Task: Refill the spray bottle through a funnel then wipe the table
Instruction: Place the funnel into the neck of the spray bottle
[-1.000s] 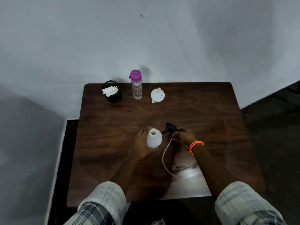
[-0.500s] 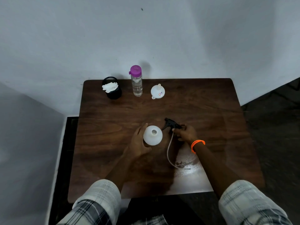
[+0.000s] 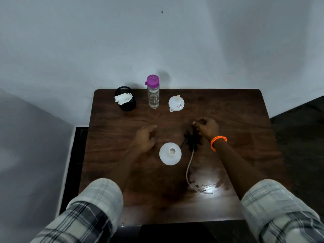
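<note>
On the dark wooden counter (image 3: 228, 120), the white spray bottle (image 3: 170, 153) is stood upright with its neck uncapped. Just left of the bottle, the left hand (image 3: 144, 139) is seen apart from it, its fingers (image 3: 152, 127) relaxed and holding nothing. Just right of the bottle, the black spray head (image 3: 192, 140) is laid on the counter, its clear tube (image 3: 189, 170) trailing toward the near edge. Beyond the spray head, the right hand (image 3: 206, 128) is held with fingers curled; whether anything is gripped cannot be told. Far behind the bottle, a white funnel (image 3: 176, 103), a purple-capped water bottle (image 3: 153, 92) and a black cup (image 3: 125, 99) of white cloth are lined up.
</note>
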